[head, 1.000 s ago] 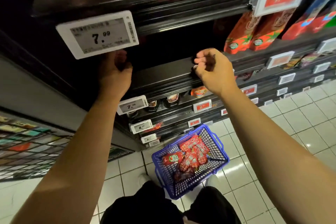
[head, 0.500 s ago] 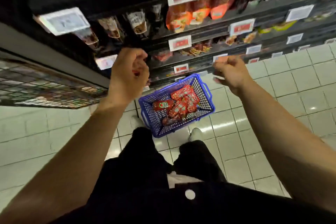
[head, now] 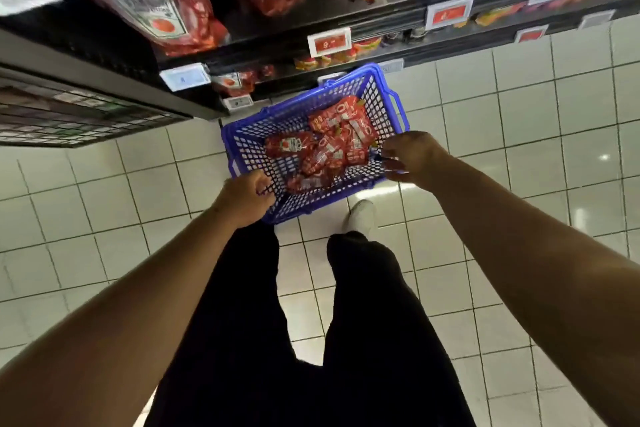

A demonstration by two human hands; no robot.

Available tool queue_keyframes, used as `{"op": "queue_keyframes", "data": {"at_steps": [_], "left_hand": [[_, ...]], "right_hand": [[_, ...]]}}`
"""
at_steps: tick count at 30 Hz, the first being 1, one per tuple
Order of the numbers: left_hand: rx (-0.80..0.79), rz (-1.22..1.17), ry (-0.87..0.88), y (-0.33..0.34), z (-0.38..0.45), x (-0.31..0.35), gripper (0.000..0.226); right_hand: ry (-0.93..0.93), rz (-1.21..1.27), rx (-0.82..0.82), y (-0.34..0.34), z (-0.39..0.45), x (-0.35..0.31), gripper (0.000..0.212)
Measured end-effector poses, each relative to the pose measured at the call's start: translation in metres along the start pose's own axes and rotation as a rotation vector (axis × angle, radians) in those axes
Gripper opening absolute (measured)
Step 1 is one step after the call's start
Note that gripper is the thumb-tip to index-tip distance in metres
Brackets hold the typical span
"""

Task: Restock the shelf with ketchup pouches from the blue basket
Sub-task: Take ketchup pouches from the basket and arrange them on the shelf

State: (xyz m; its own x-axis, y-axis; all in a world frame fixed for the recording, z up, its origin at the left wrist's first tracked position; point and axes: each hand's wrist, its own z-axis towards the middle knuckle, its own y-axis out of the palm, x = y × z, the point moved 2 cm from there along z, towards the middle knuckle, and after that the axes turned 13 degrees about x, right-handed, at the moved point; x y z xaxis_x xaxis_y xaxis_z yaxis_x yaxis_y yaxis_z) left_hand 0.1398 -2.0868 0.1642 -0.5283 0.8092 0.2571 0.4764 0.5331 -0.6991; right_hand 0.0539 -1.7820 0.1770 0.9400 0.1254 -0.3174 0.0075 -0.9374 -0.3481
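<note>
Both hands have come down from the shelf edge since a second ago, and my view has tipped from the price tags to the floor. My left hand (head: 247,199) now sits at the near-left corner of the basket (head: 249,146), fingers curled at the rim; whether they actually grip the plastic or only rest against it I cannot tell. My right hand (head: 412,158) is at the basket's right rim, fingers loosely bent over the edge, holding nothing that I can see.

The pouches (head: 329,146) lie heaped inside the basket, mostly toward its right and middle, one separate pack to the left of the heap. The basket stands on the floor (head: 519,114) just in front of the shelf (head: 363,28), with my shoe (head: 362,215) just behind it.

The risks, as I judge them: the heap is loose and slippery, so a hasty grab could pull up several pouches and drop some on the tiles. If I lift by the rim with uneven grips, the basket could tilt and spill. Stepping forward could also kick it.

Writing: the big pouch (head: 152,7) on the shelf above the basket reads "HEINZ" with a tomato picture; the separate pack in the basket carries a similar label, too small to read. One tag (head: 329,42) above the basket starts with "9."; the rest is blurred.
</note>
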Motion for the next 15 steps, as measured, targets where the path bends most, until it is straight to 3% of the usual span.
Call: {"op": "queue_keyframes", "data": {"at_steps": [3, 6, 10, 13, 15], "left_hand": [[-0.035, 0.002, -0.052, 0.048, 0.049, -0.023, 0.046], [-0.063, 0.004, -0.085, 0.091, 0.102, -0.042, 0.056], [-0.072, 0.083, 0.032, 0.147, 0.180, -0.058, 0.063], [-0.101, 0.165, 0.122, 0.186, 0.244, -0.069, 0.082], [-0.130, 0.245, 0.221, 0.212, 0.287, -0.073, 0.092]], "right_hand": [[0.027, -0.012, 0.024, 0.032, 0.067, 0.025, 0.021], [-0.014, -0.118, 0.047, 0.057, 0.135, 0.045, 0.004], [-0.135, -0.363, 0.084, 0.092, 0.219, 0.056, 0.011], [-0.211, -0.396, 0.105, 0.126, 0.274, 0.069, 0.020], [-0.236, -0.418, 0.118, 0.146, 0.312, 0.083, 0.012]]}}
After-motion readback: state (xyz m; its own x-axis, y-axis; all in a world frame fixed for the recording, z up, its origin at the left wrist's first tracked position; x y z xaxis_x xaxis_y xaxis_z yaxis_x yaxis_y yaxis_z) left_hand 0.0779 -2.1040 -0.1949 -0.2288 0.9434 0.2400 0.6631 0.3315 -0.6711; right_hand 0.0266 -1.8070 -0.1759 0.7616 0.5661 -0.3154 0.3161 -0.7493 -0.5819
